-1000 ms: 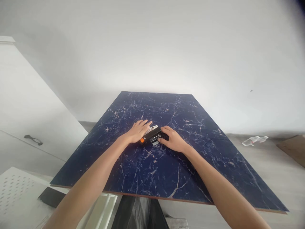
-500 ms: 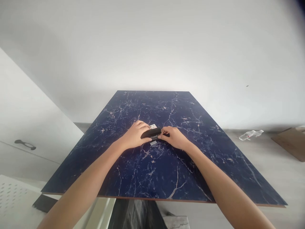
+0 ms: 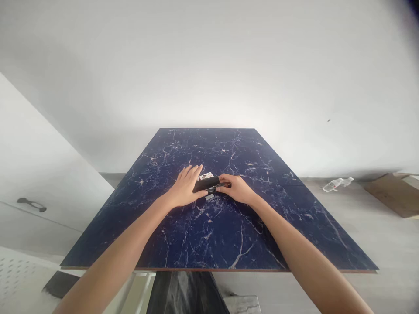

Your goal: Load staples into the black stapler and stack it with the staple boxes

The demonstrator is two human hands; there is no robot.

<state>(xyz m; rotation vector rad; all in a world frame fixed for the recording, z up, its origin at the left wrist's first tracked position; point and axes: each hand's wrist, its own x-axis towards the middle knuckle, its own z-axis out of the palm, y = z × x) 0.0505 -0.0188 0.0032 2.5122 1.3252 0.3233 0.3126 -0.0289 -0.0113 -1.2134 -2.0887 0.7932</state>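
Head cam here: right hand (image 3: 237,189) is pinching a black stapler (image 3: 206,184) by its end, while left hand (image 3: 185,187) sits open just beside it, thumb touching. Little paper slip (image 3: 209,197) pokes out under the stapler, right by that thumb, all on a blue marble desk (image 3: 209,235).

I'm working a black stapler (image 3: 205,184) between my hands on the dark blue marble-look surface (image 3: 209,235). My right hand (image 3: 236,189) pinches its right end; my left hand (image 3: 185,187) lies open, thumb against it. A small paper slip (image 3: 206,176) sits just beyond. A plastic bottle (image 3: 334,185) lies on the floor (image 3: 376,296), off to the right.
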